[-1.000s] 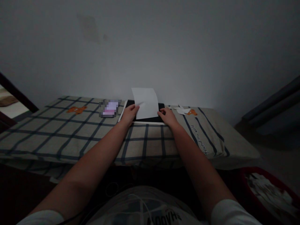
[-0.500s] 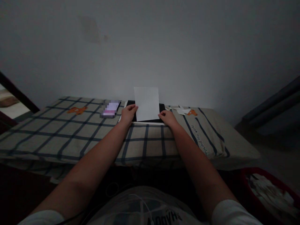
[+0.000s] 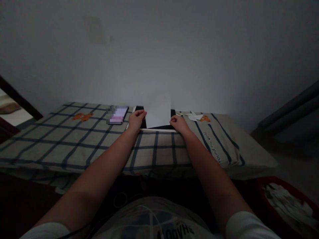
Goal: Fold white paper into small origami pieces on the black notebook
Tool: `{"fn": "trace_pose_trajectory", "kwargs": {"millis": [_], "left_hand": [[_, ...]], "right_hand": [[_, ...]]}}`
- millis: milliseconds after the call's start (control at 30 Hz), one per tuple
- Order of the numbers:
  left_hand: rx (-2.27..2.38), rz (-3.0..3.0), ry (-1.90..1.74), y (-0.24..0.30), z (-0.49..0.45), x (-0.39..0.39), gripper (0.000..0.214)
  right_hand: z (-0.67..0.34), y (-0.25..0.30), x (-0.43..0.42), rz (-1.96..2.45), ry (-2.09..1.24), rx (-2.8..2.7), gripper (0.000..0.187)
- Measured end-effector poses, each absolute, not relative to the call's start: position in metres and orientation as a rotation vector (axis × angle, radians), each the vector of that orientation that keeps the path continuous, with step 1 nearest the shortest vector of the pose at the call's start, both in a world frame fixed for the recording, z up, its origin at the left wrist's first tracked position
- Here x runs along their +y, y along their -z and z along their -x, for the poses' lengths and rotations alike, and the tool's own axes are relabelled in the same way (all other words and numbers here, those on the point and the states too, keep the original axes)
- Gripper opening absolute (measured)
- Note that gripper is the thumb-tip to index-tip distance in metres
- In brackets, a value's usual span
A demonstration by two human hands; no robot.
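Sheet (image 3: 158, 111) up between your 2 hands

Your left hand (image 3: 136, 120) pinches the sheet's left edge, fingertips together; your right hand (image 3: 179, 123) does likewise at its lower right edge. The sheet stands over the black pad (image 3: 172, 113), hiding most of it. A phone (image 3: 119, 115), partly pixelated, lies to the left; paper scraps (image 3: 195, 117) lie near your right hand. The checked cloth (image 3: 107, 142) has 2 orange bears (image 3: 83, 117). A patched grey wall (image 3: 199, 49) rises behind; a red basket (image 3: 260, 182) stands low at right. The light is dim.

White sheet (image 3: 158, 111) raised over black pad (image 3: 163, 127)
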State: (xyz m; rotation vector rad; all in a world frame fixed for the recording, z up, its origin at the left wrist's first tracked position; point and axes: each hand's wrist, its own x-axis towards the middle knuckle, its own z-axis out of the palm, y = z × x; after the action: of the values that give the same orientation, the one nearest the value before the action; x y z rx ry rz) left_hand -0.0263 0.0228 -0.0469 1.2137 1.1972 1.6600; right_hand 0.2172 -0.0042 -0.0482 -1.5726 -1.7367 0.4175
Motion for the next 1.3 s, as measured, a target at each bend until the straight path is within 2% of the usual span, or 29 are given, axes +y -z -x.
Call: {"fn": "trace_pose_trajectory", "kwargs": {"millis": [167, 633, 900, 1300], "left_hand": [[1.175, -1.22, -1.642, 0.0486, 0.0271, 0.0252, 0.026], [1.115, -1.21, -1.643, 0.0478, 0.0248, 0.023, 0.027], [1.145, -1.239, -1.652, 0.0495, 0.0249, 0.026, 0.025], [1.201, -1.503, -1.552, 0.0482, 0.024, 0.017, 0.033]], "right_hand": [[-0.2165, 0.0466, -0.004, 1.514, -0.46, -1.707, 0.022], [-0.2172, 0.0486, -0.002, 1.501, -0.431, -1.707, 0.016], [-0.2165, 0.0478, -0.0005, 1.429, -0.503, -1.679, 0.031], [-0.2105, 0.0458, -0.0033, 1.236, -0.535, -1.649, 0.034]]}}
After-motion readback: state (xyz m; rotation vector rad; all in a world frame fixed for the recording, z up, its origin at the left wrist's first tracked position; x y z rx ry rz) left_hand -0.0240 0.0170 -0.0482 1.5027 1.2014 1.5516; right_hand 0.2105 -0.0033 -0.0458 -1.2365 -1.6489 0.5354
